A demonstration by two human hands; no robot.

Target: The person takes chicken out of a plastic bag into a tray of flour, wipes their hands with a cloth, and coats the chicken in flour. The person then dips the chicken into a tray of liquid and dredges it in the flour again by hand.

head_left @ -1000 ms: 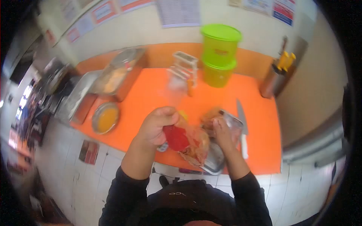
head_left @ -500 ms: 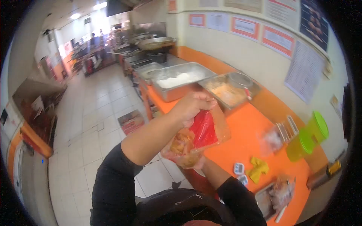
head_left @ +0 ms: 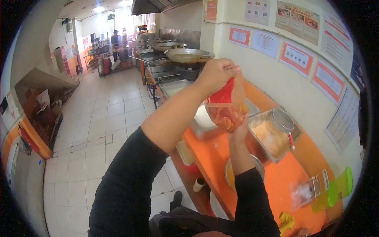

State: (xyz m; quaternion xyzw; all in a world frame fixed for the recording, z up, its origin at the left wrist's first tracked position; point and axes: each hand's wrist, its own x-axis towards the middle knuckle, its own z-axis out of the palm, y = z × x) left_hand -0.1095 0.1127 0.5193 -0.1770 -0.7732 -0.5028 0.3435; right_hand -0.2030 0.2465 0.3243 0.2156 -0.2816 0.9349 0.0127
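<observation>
A clear plastic bag with a red patch near its top and orange-brown food inside hangs in the air above the orange counter. My left hand is closed on the bag's top. My right hand supports the bag from underneath, mostly hidden behind it. Directly below and behind the bag sits a metal tray of white flour.
A metal tray of breading with a red-handled strainer sits right of the bag. A round metal bowl, green lidded containers and a yellow cloth lie further along. A wok stands beyond. Tiled floor opens to the left.
My view swung left along the counter toward the kitchen. Both hands lifted the bag off the metal tray by the knife and carried it higher, over the flour tray.
</observation>
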